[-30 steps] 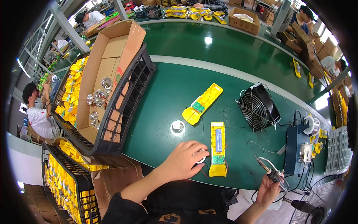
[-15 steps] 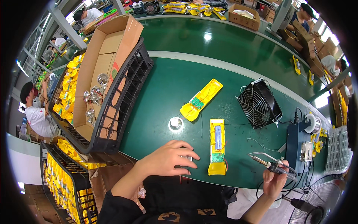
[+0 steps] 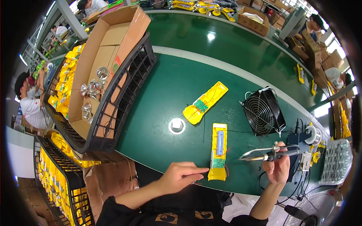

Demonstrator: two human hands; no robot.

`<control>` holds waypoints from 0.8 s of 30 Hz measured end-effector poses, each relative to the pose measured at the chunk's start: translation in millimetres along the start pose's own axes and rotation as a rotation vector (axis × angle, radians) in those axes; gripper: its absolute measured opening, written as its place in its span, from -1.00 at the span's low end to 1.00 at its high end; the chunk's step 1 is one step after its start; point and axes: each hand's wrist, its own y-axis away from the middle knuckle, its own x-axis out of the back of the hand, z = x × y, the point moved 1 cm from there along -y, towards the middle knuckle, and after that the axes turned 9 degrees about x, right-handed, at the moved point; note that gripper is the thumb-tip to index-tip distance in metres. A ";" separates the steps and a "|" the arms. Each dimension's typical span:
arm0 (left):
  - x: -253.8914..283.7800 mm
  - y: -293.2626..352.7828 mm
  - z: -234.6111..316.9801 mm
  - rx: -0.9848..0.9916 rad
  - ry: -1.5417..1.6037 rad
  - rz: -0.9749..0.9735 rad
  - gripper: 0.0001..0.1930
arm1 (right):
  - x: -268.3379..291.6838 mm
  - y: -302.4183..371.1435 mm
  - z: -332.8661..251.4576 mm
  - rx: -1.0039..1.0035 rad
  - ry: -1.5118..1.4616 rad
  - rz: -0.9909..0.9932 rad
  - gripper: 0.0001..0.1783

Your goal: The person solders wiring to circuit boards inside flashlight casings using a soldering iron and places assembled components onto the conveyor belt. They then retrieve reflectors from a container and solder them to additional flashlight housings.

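My left hand [image 3: 179, 176] is closed at the front edge of the green bench, fingers pressed together. Its forefinger tip meets the left edge of a yellow plastic housing [image 3: 217, 174]; what the fingers hold, if anything, is hidden. In that housing lie a blue cylindrical battery [image 3: 220, 143] and a green circuit board [image 3: 218, 163], with a red wire looping out on the right. My right hand [image 3: 278, 167] grips a soldering iron [image 3: 260, 156] with a thin metal tube along it. The tip points left, right of the housing and apart from it.
Farther off lie another yellow housing [image 3: 212, 98] with a board, and a round lamp reflector [image 3: 177, 126]. A black fan [image 3: 263, 112] and a solder spool [image 3: 313, 135] stand right. At left, a carton [image 3: 85, 67] of reflectors sits on a black crate [image 3: 98, 130].
My left hand has drawn its spread fingers together and moved down to the near housing's edge. The soldering iron has swung closer to level and shifted left. The whole view has shifted slightly.
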 end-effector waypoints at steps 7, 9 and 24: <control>-33.5 8.9 2.1 0.028 0.152 0.516 -0.95 | -11.5 -4.7 8.3 -0.082 0.021 0.047 -0.60; -34.7 7.5 1.8 0.008 0.165 0.512 -0.93 | -10.3 6.9 15.8 -0.032 0.049 0.149 -0.61; -43.7 -0.9 5.9 0.186 0.169 0.445 -0.91 | -25.9 34.4 18.9 0.291 0.651 0.344 -0.60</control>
